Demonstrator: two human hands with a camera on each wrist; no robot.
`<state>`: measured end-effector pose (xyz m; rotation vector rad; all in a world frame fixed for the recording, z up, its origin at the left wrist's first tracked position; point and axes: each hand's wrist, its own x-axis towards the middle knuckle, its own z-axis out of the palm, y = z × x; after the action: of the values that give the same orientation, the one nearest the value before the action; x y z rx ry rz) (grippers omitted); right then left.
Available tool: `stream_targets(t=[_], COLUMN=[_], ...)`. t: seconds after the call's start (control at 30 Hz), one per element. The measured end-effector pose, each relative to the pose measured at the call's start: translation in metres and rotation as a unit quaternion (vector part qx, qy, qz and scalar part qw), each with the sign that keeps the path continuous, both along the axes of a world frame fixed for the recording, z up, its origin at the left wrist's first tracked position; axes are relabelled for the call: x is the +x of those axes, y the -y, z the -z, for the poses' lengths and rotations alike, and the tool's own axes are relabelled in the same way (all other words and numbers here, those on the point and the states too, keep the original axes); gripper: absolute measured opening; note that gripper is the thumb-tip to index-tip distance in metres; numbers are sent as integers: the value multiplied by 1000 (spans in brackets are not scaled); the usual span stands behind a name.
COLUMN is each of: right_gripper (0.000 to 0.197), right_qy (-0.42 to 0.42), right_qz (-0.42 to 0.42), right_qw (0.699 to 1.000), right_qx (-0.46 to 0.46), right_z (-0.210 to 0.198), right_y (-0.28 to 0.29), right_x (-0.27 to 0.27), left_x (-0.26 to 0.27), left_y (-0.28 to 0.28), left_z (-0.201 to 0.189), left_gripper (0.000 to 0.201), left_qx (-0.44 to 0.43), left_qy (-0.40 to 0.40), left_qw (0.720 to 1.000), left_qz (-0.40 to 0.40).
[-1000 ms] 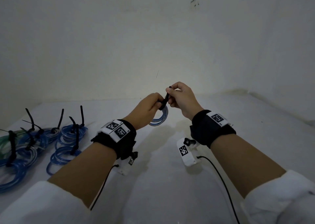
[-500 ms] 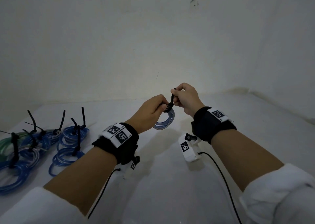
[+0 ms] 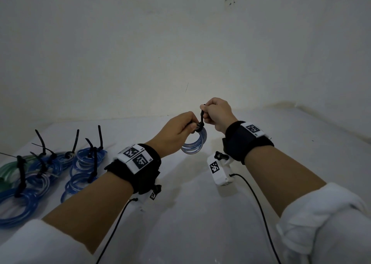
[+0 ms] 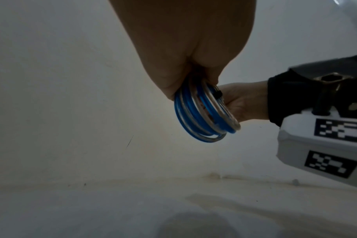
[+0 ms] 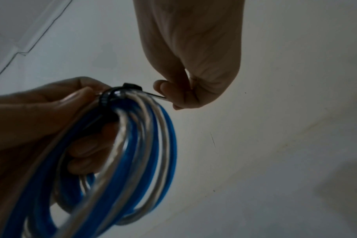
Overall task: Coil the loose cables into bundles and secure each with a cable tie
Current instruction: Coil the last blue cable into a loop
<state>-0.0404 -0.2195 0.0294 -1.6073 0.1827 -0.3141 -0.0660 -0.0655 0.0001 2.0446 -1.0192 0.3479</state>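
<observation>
My left hand (image 3: 180,128) grips a small coil of blue and clear cable (image 3: 193,145) above the white table, its fingers curled through the loops (image 5: 88,145). A black cable tie (image 5: 112,96) is wrapped round the top of the coil (image 5: 132,153). My right hand (image 3: 215,113) pinches the tie's tail (image 3: 202,116) and holds it upward, just right of the left hand. In the left wrist view the coil (image 4: 202,116) hangs from the left hand's fingers, with the right hand (image 4: 245,103) behind it.
Several tied bundles of blue cable (image 3: 86,163) lie at the table's left edge, their black tie tails sticking up, beside one green bundle (image 3: 10,169). A white wall (image 3: 180,43) stands close behind the table (image 3: 200,213). Thin black wires (image 3: 259,203) hang from my wrist cameras.
Both hands have shifted slightly right and down. The right hand has drawn the tie's tail upward, and the tie sits tighter round the coil.
</observation>
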Motion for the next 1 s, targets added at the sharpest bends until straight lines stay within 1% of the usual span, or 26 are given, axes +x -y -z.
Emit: stream_targets(t=[0.13, 0.2, 0.23, 0.3, 0.37, 0.4, 0.47, 0.57, 0.67, 0.8, 0.9, 1.0], right_gripper=[19, 14, 17, 23, 18, 17, 19, 22, 20, 19, 8, 6], right_qy=[17, 24, 23, 16, 0, -12, -33, -54, -69, -98, -124, -150], right_qz=[-22, -55, -67, -85, -135, -167, -214, -233, -244, -247, -259, -269], right_qw=[999, 995, 994, 996, 990, 984, 975, 971, 967, 964, 958, 951], right_qx=[36, 79, 78, 16, -48, -60, -46, -14, 1, -9, -24, -14], right_z=[1, -3, -5, -7, -6, -5, -3, 1, 5, 14, 22, 27], right_y=[-6, -10, -13, -21, -33, -40, -54, -74, -95, -124, -144, -160], right_x=[-2, -4, -6, -10, -16, -18, -20, -16, -9, 1, 8, 14], left_x=[2, 4, 5, 10, 15, 17, 18, 17, 14, 9, 8, 4], left_y=[-9, -15, -19, -28, -37, -40, -48, -61, -76, -103, -127, -146], left_z=[1, 1, 1, 0, 0, 0, 1, 5, 9, 4, 3, 6], left_gripper=[22, 19, 17, 15, 13, 12, 10, 11, 17, 20, 19, 28], left_qx=[-19, -38, -50, -63, -68, -69, -62, -42, -8, 38, 97, 181], left_qy=[-11, -10, -6, 8, 24, 29, 28, -2, -31, -74, -105, -141], left_qw=[1000, 998, 995, 988, 977, 972, 964, 959, 960, 958, 953, 933], left_qz=[-22, -56, -81, -142, -201, -224, -257, -281, -278, -274, -269, -276])
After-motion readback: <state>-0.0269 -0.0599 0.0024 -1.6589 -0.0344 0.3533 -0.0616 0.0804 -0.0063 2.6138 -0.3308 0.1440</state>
